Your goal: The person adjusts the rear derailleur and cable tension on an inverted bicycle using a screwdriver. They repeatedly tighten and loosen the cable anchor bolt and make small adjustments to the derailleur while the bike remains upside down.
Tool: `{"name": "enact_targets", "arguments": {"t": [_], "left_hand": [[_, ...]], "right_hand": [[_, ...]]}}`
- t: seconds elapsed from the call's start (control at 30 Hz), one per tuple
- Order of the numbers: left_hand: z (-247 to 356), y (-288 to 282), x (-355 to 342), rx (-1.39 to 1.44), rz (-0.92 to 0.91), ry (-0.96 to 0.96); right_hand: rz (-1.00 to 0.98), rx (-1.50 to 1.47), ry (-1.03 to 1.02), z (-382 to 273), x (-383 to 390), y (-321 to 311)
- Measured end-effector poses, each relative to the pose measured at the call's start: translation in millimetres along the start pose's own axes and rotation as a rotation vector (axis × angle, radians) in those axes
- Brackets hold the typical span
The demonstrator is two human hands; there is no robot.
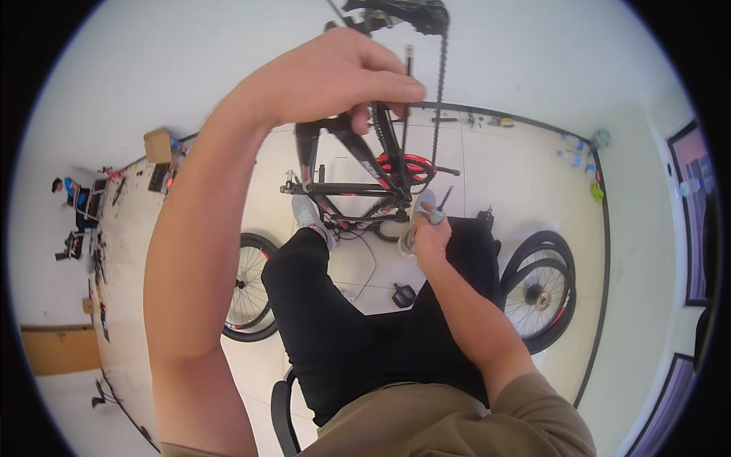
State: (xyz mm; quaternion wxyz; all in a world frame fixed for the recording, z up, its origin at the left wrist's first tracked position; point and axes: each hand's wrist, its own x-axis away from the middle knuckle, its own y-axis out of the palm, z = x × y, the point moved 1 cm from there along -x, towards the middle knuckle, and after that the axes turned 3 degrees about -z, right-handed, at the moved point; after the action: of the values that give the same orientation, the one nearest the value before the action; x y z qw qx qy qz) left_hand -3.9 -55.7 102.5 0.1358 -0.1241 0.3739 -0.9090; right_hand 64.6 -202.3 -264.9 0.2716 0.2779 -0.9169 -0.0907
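My left hand [343, 76] is raised high at the top, fingers curled and thumb stretched to the right. Between thumb and forefinger it appears to pinch a thin black cable [406, 129] with a pale upper tip. Beneath that hand stands a black bicycle frame [346, 189], with a red-and-black chainring [426, 169]. A chain [437, 114] hangs from the rear derailleur [415, 14] at the top edge. Low by my right knee, my right hand [432, 240] is closed round the grey handle of a screwdriver [436, 216], its shaft pointing up. Some left fingertips are hidden.
A spoked wheel [251, 293] lies left of my legs, more wheels [539, 295] to the right. A black pedal [403, 295] is on the floor between. Tools [499, 121] and bottles [571, 158] line the far wall. Another person [72, 194] is at far left.
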Motion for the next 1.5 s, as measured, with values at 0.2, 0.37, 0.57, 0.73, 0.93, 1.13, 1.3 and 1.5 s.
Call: {"name": "enact_targets", "arguments": {"t": [0.2, 0.37, 0.57, 0.73, 0.93, 1.13, 1.3, 1.5], "left_hand": [[-5.9, -0.4, 1.4, 0.026, 0.013, 0.043], [-9.1, -1.3, 4.1, 0.045, 0.006, 0.059], [-6.4, 0.2, 4.7, 0.097, -0.042, 0.102], [-14.7, -1.9, -0.8, 0.147, -0.178, 0.146], [-8.8, -3.6, 7.6, 0.104, -0.04, 0.047], [-11.5, -0.2, 1.3, 0.181, -0.018, 0.01], [-7.8, -0.8, 2.3, 0.217, -0.025, -0.026], [-4.5, 0.5, 4.9, 0.243, 0.019, -0.079]], "right_hand": [[-0.139, 0.038, -0.263, -65.5, 15.3, 8.7], [-0.455, 0.093, -0.529, -172.1, 77.9, 60.3], [-0.55, 0.298, -0.486, -204.7, 83.3, 78.0], [-0.528, 0.242, -0.347, -203.0, 84.9, 48.5], [-0.444, 0.507, -0.396, -212.6, 86.6, 19.6], [-0.412, 0.601, -0.374, -215.9, 71.9, 11.6], [-0.246, 0.669, -0.816, -214.6, 63.8, 15.9], [-0.206, 1.251, -0.89, -217.1, 58.9, 21.7]]}}
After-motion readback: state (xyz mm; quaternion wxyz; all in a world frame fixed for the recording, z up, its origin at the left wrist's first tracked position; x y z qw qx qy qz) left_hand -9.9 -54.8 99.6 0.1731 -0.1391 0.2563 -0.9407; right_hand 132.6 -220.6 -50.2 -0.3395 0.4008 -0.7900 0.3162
